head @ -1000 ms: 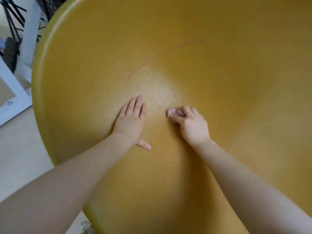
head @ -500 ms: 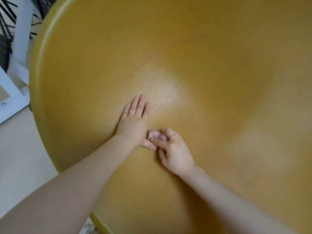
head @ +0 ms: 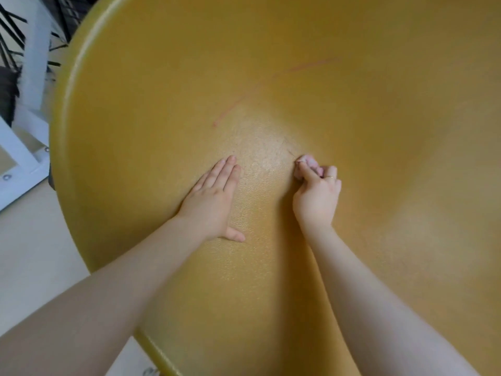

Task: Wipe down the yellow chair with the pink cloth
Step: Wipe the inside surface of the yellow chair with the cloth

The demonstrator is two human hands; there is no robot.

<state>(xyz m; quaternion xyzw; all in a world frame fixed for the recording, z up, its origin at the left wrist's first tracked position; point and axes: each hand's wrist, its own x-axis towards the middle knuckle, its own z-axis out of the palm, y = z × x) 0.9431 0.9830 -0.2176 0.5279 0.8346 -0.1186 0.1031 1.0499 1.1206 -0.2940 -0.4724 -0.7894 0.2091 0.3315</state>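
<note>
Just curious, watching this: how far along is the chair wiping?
Midway, at a guess. Nothing plainly looks finished. In hand: the right hand pinches the bunched cloth against the chair seat, while the left hand rests flat on it. Left: a reddish streak above the hands is not yet wiped off.

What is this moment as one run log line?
left hand: flat on chair | right hand: grips cloth on seat
</note>
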